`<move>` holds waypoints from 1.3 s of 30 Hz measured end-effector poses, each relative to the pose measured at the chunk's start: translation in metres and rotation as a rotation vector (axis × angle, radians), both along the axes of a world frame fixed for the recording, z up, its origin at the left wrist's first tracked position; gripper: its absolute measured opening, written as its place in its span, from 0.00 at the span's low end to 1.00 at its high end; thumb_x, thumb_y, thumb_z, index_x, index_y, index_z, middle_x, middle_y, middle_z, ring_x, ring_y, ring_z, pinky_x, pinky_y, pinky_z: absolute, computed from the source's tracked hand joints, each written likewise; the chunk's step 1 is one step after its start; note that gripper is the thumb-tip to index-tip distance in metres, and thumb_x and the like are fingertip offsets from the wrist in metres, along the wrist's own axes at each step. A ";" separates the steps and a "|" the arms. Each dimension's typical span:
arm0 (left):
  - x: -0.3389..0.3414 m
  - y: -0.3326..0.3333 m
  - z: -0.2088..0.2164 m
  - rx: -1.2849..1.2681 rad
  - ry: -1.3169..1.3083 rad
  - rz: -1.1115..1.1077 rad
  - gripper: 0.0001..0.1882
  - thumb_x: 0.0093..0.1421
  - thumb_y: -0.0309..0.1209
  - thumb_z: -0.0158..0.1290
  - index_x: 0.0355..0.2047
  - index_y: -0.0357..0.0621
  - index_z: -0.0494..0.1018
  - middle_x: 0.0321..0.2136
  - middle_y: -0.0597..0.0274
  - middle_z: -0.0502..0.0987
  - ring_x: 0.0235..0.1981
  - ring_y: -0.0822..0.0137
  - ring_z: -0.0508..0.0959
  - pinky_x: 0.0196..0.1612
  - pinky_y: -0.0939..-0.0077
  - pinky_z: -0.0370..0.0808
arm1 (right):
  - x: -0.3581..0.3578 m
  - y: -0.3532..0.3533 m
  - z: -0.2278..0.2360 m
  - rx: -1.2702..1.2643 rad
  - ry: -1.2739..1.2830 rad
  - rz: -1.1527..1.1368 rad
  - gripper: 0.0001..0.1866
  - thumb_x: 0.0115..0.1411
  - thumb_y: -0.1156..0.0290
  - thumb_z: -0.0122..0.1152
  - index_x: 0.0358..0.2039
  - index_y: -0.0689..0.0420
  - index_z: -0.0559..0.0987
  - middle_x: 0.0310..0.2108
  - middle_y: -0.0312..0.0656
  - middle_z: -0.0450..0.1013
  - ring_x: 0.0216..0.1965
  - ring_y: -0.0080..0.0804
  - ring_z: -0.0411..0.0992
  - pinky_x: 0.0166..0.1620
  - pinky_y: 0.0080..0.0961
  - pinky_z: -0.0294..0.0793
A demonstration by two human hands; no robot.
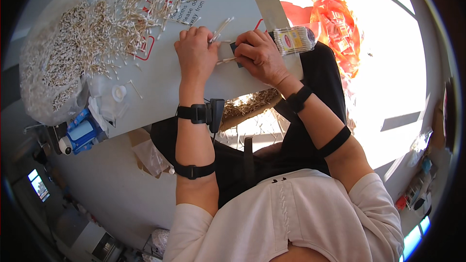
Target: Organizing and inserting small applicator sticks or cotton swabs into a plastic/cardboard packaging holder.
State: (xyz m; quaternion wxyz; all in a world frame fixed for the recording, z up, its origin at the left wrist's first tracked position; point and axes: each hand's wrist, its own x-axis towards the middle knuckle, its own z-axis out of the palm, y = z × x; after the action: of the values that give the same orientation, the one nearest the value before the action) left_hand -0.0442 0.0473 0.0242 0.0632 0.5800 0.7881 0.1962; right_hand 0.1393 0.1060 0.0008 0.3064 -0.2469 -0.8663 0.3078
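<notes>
Plastic pack [292, 40] beside right hand [262, 58] holds swabs [305, 38]; clear bag [32, 98] holds more.

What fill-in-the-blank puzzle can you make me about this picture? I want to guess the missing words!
1. The big heap of thin, white-tipped cotton swabs lies toward the ____ side of the picture (left or right).
2. The narrow straps around the person's bare arms are coloured ____.
3. The crinkly orange-red plastic bag is ____ (nearer or farther) to the person's bare right hand than to the bare left hand.

Missing words: left; black; nearer.
</notes>
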 end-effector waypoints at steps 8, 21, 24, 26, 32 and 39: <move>0.011 0.010 -0.002 0.063 -0.088 -0.121 0.05 0.53 0.26 0.60 0.29 0.42 0.74 0.29 0.61 0.77 0.36 0.55 0.74 0.41 0.61 0.71 | 0.003 0.001 -0.002 0.002 0.022 -0.016 0.04 0.49 0.72 0.65 0.24 0.53 0.77 0.36 0.34 0.69 0.43 0.36 0.69 0.47 0.34 0.66; -0.003 0.004 -0.005 0.183 0.013 0.002 0.13 0.50 0.25 0.61 0.37 0.45 0.76 0.40 0.60 0.74 0.46 0.53 0.70 0.50 0.57 0.69 | 0.003 -0.001 0.003 -0.079 0.087 -0.027 0.08 0.47 0.76 0.64 0.30 0.55 0.76 0.40 0.38 0.70 0.44 0.40 0.69 0.48 0.36 0.69; 0.007 0.005 -0.009 0.245 0.002 -0.066 0.18 0.49 0.25 0.61 0.42 0.46 0.76 0.42 0.60 0.73 0.49 0.53 0.69 0.53 0.57 0.67 | 0.005 0.001 0.000 -0.169 0.199 -0.102 0.14 0.48 0.78 0.63 0.38 0.58 0.76 0.45 0.43 0.70 0.46 0.43 0.69 0.49 0.36 0.71; 0.012 0.004 -0.009 0.203 0.011 -0.074 0.19 0.50 0.24 0.61 0.44 0.47 0.76 0.43 0.59 0.73 0.49 0.53 0.69 0.53 0.58 0.67 | 0.006 0.002 -0.001 -0.179 0.236 -0.139 0.17 0.49 0.79 0.63 0.42 0.59 0.75 0.49 0.45 0.70 0.47 0.43 0.70 0.50 0.35 0.72; 0.028 -0.015 -0.017 0.229 -0.256 -0.059 0.18 0.59 0.28 0.56 0.50 0.43 0.72 0.51 0.54 0.69 0.55 0.52 0.67 0.59 0.60 0.64 | -0.007 -0.002 -0.002 -0.567 0.531 -0.268 0.14 0.66 0.74 0.53 0.50 0.64 0.74 0.57 0.46 0.67 0.55 0.36 0.68 0.57 0.26 0.67; 0.069 -0.007 -0.027 0.654 -1.014 0.214 0.27 0.71 0.37 0.43 0.66 0.36 0.58 0.65 0.56 0.60 0.65 0.64 0.59 0.68 0.67 0.53 | -0.030 -0.002 -0.011 -0.654 0.620 -0.289 0.19 0.71 0.68 0.47 0.58 0.65 0.70 0.60 0.46 0.66 0.61 0.33 0.65 0.63 0.26 0.63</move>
State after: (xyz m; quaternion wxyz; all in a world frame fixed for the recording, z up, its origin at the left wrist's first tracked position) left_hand 0.0245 0.0399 -0.0025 0.2291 0.3213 0.6126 0.6849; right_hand 0.1095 0.1040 -0.0103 0.4965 -0.3450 -0.5481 0.5780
